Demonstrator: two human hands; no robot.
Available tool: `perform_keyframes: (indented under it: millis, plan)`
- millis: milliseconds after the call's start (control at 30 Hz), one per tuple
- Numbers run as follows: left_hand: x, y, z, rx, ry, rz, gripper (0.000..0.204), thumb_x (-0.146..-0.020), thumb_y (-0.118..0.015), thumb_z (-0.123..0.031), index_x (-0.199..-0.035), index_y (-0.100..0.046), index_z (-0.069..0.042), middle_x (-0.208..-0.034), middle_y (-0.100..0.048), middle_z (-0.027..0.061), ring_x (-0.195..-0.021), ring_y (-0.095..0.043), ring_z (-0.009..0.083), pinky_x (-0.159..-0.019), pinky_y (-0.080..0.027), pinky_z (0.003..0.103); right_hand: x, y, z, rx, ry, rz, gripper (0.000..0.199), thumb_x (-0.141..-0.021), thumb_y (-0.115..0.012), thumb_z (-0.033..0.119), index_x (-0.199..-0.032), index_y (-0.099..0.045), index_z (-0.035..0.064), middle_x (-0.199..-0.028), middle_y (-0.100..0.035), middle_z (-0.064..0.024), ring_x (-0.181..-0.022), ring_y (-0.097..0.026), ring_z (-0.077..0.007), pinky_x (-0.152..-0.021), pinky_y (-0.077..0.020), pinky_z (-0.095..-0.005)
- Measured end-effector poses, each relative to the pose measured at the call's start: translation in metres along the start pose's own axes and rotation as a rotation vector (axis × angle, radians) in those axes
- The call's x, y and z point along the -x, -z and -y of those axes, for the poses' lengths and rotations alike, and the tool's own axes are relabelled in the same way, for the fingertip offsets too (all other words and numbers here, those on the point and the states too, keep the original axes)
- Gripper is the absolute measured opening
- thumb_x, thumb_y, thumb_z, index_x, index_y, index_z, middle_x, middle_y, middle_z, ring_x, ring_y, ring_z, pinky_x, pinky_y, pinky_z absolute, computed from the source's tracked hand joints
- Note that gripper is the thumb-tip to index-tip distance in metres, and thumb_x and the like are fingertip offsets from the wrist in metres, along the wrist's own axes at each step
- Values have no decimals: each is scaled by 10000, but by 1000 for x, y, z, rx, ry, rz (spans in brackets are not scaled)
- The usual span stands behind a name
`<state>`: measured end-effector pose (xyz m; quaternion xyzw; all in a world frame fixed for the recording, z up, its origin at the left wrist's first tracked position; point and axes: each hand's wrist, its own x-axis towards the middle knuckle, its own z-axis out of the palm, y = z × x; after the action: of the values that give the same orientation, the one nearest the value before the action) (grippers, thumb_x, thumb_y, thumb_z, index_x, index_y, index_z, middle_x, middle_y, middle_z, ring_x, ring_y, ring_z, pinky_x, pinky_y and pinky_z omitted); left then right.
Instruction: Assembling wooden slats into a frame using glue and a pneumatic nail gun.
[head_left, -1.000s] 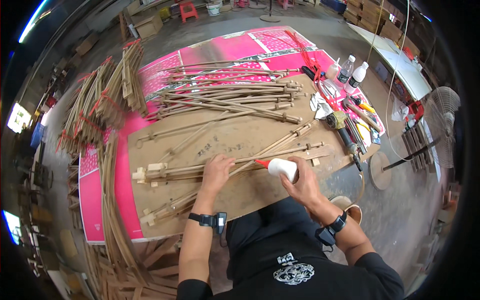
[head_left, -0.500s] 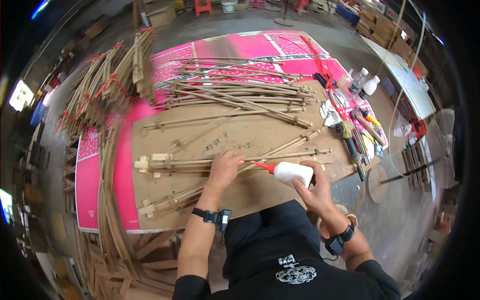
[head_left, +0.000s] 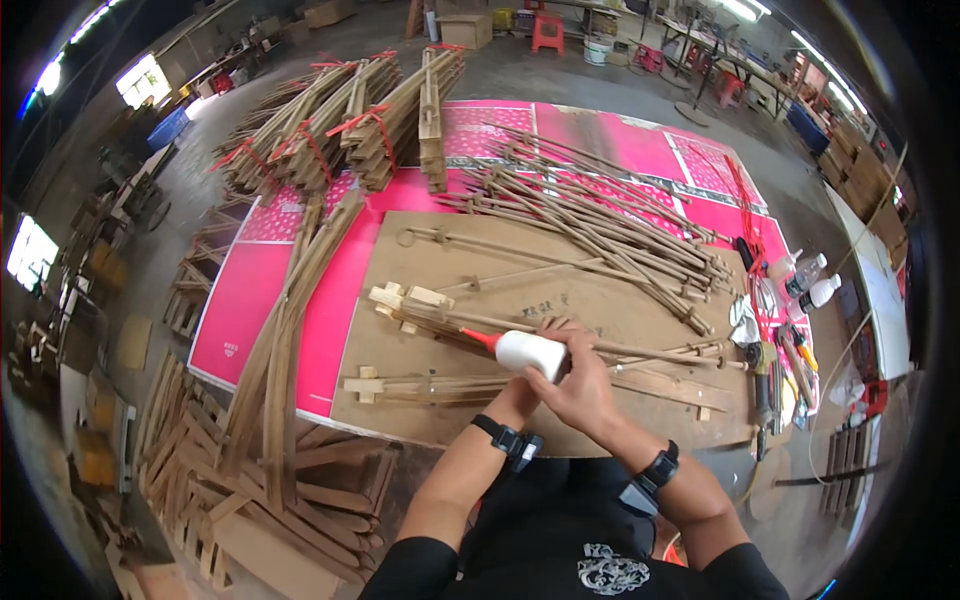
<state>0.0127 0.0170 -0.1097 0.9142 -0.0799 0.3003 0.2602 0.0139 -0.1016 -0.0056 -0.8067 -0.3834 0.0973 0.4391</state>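
My right hand [head_left: 585, 388] grips a white glue bottle [head_left: 530, 351] lying sideways, its red tip pointing left onto a long wooden stick frame [head_left: 420, 306] with small blocks at its left end. My left hand [head_left: 519, 397] reaches in under the bottle and the right hand; most of it is hidden, so its grip is unclear. Both wrists wear black bands. The frame lies on a brown board [head_left: 600, 285], with a second stick frame [head_left: 400, 385] just below it.
Loose sticks [head_left: 600, 215] are heaped across the board's far side. Tied stick bundles [head_left: 340, 125] lie at the back left on pink sheets [head_left: 245, 305]. Wooden slats [head_left: 250, 480] pile up at the lower left. Bottles [head_left: 808, 280] and hand tools [head_left: 780, 365] sit at the right.
The view has swung left and closer. The glue bottle in my right hand has moved left along the stick frame, over where my left hand rests.
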Motion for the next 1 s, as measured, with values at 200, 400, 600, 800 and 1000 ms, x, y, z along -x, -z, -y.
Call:
perform_keyframes:
  millis: [200, 400, 600, 800, 1000]
  plan:
    - [-14, 21, -23, -4, 159, 70, 329, -869, -664, -179, -1187, -696, -103, -1140, -623, 94, -1084, -561, 278, -971, -455, 409, -29, -33, 9, 226, 134, -68, 576, -748, -873, 296, -1209, -632, 50, -1054, -644, -237, -1111, -522, -408, -1026, -319, -610]
    - [-15, 18, -24, -175, 209, 179, 443, -938, -576, -200, -1363, -564, -74, -1336, -587, 124, -1299, -489, 278, -1153, -348, 456, -39, -34, 35, 520, 111, -21, 555, -803, -829, 380, -1198, -651, 32, -1030, -716, -245, -1008, -673, -420, -1002, -380, -608]
    - [2, -11, -2, 70, 298, 119, 565, -1002, -469, -324, -1465, -441, -2, -1445, -542, 231, -1418, -437, 366, -1246, -277, 546, -49, -54, 5, 321, 75, -64, 580, -735, -843, 473, -1171, -685, 124, -959, -721, -214, -1056, -537, -454, -934, -292, -669]
    - [25, -69, 23, 2190, 261, -409, 667, -1029, -409, -443, -1455, -397, 70, -1431, -515, 345, -1403, -430, 482, -1229, -277, 617, -47, -43, 30, 410, 68, 56, 531, -859, -811, 322, -1210, -589, -9, -980, -723, -284, -900, -715, -456, -837, -556, -500]
    - [9, -62, 13, 2237, -242, -487, 1066, -901, -330, -823, -1492, -384, 63, -1464, -495, 352, -1413, -420, 517, -1191, -251, 720, -47, -48, 23, 372, 91, 47, 538, -852, -817, 297, -1218, -582, -20, -971, -718, -296, -896, -712, -464, -828, -565, -506]
